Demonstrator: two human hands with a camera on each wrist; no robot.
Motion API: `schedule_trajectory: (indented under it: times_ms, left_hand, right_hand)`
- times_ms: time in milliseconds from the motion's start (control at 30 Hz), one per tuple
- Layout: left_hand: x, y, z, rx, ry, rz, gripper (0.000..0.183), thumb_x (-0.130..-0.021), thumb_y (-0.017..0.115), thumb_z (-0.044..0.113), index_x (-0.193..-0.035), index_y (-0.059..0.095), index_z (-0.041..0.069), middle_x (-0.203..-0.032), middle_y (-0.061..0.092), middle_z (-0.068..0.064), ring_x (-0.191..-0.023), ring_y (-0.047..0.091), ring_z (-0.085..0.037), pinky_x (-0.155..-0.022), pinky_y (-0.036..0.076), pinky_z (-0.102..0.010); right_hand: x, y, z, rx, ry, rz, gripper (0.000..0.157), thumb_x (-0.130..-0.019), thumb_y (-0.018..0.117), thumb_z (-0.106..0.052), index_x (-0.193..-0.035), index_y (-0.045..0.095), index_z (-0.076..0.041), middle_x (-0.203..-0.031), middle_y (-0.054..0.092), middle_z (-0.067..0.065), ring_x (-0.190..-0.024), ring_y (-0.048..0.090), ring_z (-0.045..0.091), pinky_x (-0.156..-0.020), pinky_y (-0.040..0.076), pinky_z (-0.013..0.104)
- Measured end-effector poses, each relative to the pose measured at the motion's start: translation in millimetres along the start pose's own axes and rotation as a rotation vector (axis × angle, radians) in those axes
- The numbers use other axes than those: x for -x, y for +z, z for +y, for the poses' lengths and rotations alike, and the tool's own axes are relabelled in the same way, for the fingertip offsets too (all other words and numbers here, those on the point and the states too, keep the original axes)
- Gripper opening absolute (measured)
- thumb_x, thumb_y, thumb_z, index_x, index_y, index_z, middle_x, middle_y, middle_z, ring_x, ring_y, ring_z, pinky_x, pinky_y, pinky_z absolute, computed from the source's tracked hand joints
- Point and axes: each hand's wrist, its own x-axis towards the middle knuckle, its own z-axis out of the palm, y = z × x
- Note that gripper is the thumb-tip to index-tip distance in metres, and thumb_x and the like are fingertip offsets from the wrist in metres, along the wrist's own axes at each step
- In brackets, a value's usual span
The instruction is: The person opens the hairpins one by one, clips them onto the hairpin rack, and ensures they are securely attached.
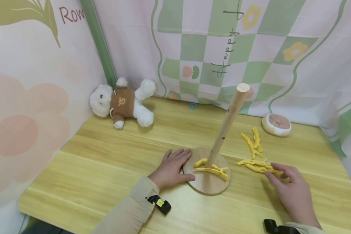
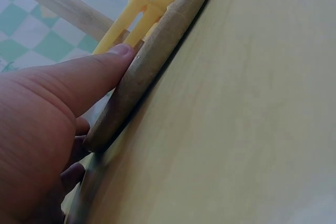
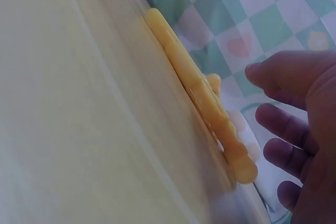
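Note:
A round wooden base (image 1: 209, 188) carries an upright wooden post (image 1: 226, 126) with small dark holes along it. My left hand (image 1: 172, 169) rests against the base's left side, fingers extended along the edge and thumb on its top near the rim. Yellow plastic clips (image 1: 214, 170) lie on the base around the foot of the post; their rounded ends show beside my thumb in the left wrist view. Several more yellow clips (image 1: 258, 166) lie on the table to the right. My right hand (image 1: 295, 191) hovers at their near end, thumb and fingers apart in the right wrist view.
Farther back, two yellow clips (image 1: 253, 143) lie crossed on the wooden table (image 1: 105, 169). A white plush toy (image 1: 125, 102) in a brown top lies at the back left. A blue ring (image 1: 192, 105) and a rounded white-and-pink object (image 1: 277, 124) sit near the patterned curtain (image 1: 193, 45).

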Motion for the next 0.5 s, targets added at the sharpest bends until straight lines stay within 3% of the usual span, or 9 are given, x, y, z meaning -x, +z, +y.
schedule_trajectory:
  times_ms: [133,300,500]
  left_hand:
    - [-0.1,-0.1,-0.4,0.003,0.002,0.001,0.09,-0.09,0.065,0.061,-0.158,0.031,0.013,-0.164,0.028,0.001,-0.153,0.019,-0.021,-0.123,0.002,-0.052]
    - [0.0,0.9,-1.6,0.001,0.009,0.007,0.09,-0.09,0.064,0.061,-0.158,0.032,0.013,-0.164,0.029,0.001,-0.153,0.019,-0.021,-0.123,0.003,-0.053]
    - [0.1,0.7,-1.9,0.005,0.01,0.007,0.09,-0.09,0.064,0.061,-0.158,0.032,0.013,-0.164,0.029,0.0,-0.153,0.019,-0.021,-0.123,0.003,-0.053]
  right_hand:
    - [0.0,-4.3,7.1,0.031,0.025,-0.007,0.034,-0.09,0.077,-0.025,-0.117,0.072,-0.006,-0.112,0.062,0.007,-0.083,0.04,-0.013,-0.064,0.036,0.021]
    - [-1.0,-8.9,14.6,0.039,0.087,-0.022,0.033,-0.091,0.075,-0.028,-0.112,0.072,-0.003,-0.115,0.062,0.017,-0.083,0.038,-0.014,-0.068,0.035,0.025]
    - [-3.8,-14.4,23.6,0.059,0.202,-0.09,0.045,-0.094,0.071,-0.036,-0.123,0.067,-0.002,-0.118,0.064,0.023,-0.074,0.041,-0.013,-0.063,0.037,0.024]
